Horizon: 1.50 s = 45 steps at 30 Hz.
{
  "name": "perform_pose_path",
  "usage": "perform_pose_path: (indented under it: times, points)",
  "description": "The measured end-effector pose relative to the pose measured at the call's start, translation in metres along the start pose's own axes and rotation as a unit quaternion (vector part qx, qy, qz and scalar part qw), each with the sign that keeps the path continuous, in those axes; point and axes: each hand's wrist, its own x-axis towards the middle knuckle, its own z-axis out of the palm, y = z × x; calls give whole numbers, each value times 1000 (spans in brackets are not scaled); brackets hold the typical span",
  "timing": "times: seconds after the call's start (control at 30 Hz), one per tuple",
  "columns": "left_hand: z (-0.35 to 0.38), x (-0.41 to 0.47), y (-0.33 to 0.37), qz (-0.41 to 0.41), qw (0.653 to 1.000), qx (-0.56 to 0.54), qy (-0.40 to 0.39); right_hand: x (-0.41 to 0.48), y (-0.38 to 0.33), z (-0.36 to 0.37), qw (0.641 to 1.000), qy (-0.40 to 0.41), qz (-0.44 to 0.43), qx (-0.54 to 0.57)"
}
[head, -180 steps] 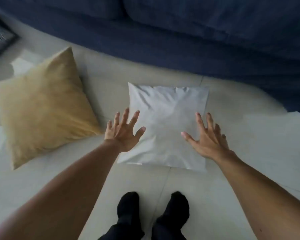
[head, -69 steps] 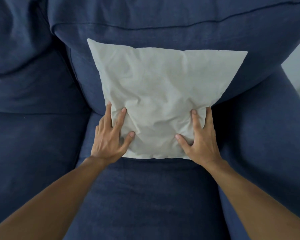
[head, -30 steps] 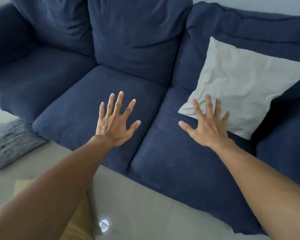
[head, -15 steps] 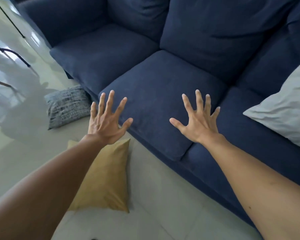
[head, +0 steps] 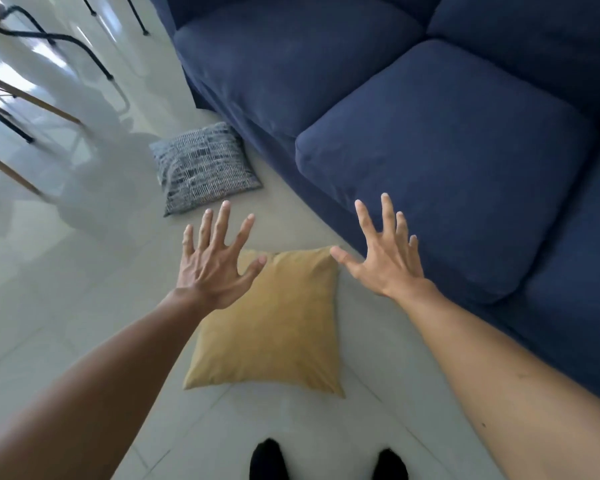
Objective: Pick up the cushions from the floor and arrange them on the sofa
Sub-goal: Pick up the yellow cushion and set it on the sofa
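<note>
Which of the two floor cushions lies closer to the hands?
The yellow cushion, directly beneath both open hands. The grey patterned cushion lies farther off, beside the sofa.

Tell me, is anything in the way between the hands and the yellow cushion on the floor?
Nothing visible is. The left hand and right hand hang open, fingers spread, right above the yellow cushion, with only air between. The grey cushion lies farther off, and the sofa seat beside it looks bare.
</note>
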Motion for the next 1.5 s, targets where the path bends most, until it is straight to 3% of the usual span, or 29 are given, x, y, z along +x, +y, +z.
perform_pose_path:
  times: [0.43, 0.67, 1.03, 1.2, 1.5]
  points:
    - [258, -10, -99, -62, 991, -44, -114, 11, -22, 276, 993, -117, 8, 15]
    - [349, 7, -141, -88, 982, -75, -147, 19, -8, 372, 992, -105, 42, 56]
    - [402, 15, -143, -80, 972, -210, -62, 30, 1, 417, 988, -55, 34, 137]
    - [377, 5, -131, -67, 960, -270, -21, 23, -2, 393, 968, -35, -21, 248]
    - [297, -16, -110, -44, 946, -311, 79, 17, -48, 311, 948, -7, -66, 312]
